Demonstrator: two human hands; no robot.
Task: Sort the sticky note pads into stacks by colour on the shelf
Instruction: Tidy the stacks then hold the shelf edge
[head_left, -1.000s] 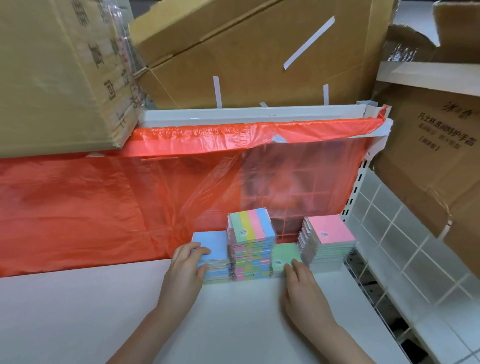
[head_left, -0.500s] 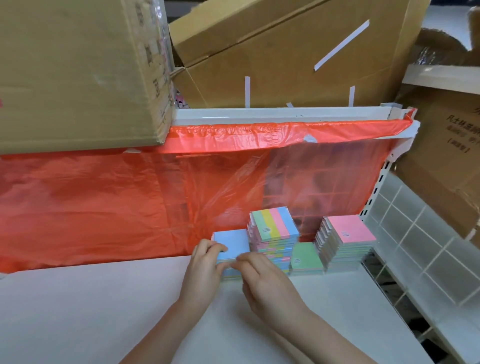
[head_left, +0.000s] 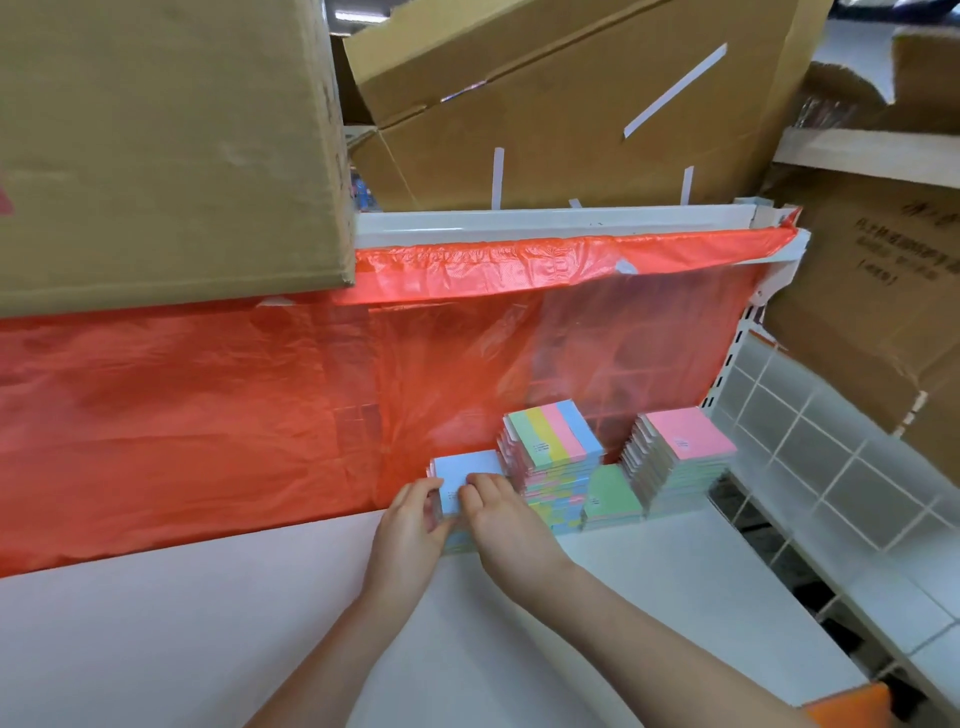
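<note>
Four stacks stand on the white shelf (head_left: 597, 649); both hands, left hand (head_left: 410, 530) and right hand (head_left: 498, 514), pinch the square blue paper pad (head_left: 465, 470), sorting seems nearly finished

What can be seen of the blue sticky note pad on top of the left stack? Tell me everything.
The blue sticky note pad is square, pale blue, paper-like, with tiny dark print on its face. It tilts, near edge raised, above the low left stack. The left hand grips its left edge; the right hand holds its near right corner.

Blue (head_left: 464, 464), striped (head_left: 551, 435), green (head_left: 609, 493), pink (head_left: 688, 434) pad stacks side by side on shelf (head_left: 649, 597)
</note>
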